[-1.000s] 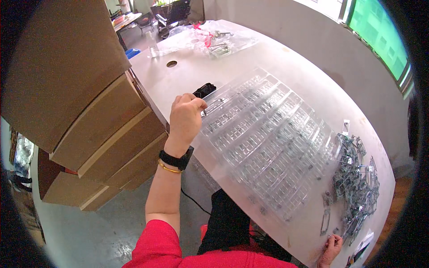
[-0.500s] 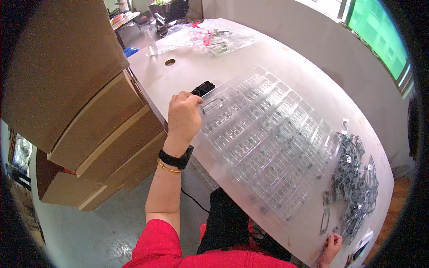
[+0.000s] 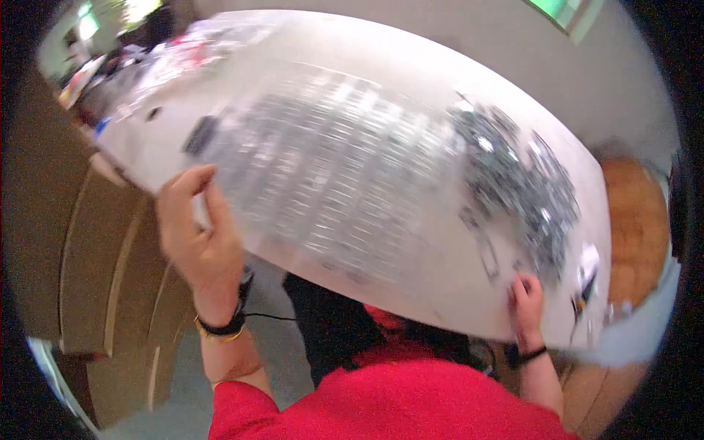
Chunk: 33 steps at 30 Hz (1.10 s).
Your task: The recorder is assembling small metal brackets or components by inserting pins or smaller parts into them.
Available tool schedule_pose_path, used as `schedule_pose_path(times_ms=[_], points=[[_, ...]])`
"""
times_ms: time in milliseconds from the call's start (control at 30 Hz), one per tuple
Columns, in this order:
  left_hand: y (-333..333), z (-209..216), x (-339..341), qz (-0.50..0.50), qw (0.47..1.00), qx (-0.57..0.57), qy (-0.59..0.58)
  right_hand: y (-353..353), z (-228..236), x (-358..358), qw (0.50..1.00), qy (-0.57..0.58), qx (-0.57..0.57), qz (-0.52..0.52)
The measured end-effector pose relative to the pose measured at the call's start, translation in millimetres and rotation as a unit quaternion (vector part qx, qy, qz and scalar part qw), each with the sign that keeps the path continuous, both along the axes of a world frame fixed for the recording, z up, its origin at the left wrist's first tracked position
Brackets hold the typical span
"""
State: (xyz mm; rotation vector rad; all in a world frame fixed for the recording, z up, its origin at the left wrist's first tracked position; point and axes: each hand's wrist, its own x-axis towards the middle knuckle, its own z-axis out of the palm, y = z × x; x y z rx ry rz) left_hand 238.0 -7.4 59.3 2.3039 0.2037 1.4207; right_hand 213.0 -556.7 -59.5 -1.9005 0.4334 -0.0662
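Observation:
A clear plastic tray (image 3: 323, 172) with rows of small compartments lies on the white table, smeared by motion. Off its near left corner my left hand (image 3: 202, 227) is lifted, thumb and forefinger curved with a gap between them and nothing seen in them. At the table's near right edge my right hand (image 3: 526, 293) has its fingers curled together; whatever they may hold is hidden. Just beyond it spreads a heap of small grey metal frame-like parts (image 3: 521, 183). One loose rectangular wire-like part (image 3: 484, 246) rests between that heap and the tray.
A dark phone-like object (image 3: 200, 136) sits by the tray's left end. Brown cardboard boxes (image 3: 95, 257) are stacked to the left of the table (image 3: 433, 293). Clear plastic bags (image 3: 213, 44) lie at the far left. A round wooden stool top (image 3: 634, 227) stands beyond the right edge.
My left hand has come away from the tray's corner and drawn back toward me. The whole view has swung to the right. My right hand stays by the heap, fingers still curled.

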Motion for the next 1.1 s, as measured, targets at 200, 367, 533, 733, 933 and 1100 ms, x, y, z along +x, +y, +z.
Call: schedule_pose_path(times_ms=[200,367,533,733,933,1100], points=[[-101,14,-48,-0.155,0.987,-0.039,0.007,9,25,-20,0.999,0.000,0.035,-0.014],[-183,0,-58,-0.403,0.909,-0.071,0.082,-20,15,-51,0.998,-0.019,0.057,0.002],[-263,-48,-47,-0.512,0.832,-0.095,0.193,-43,8,-64,0.999,-0.048,0.013,0.005],[-322,-76,-25,-0.465,0.852,-0.039,0.237,-53,3,-68,0.997,-0.059,0.031,0.025],[-356,-105,-19,-0.389,0.852,0.087,0.340,-56,-7,-76,0.994,-0.097,-0.005,0.052],[-354,-111,-33,-0.396,0.847,0.138,0.327,-48,-5,-74,0.990,-0.128,-0.020,0.061]])
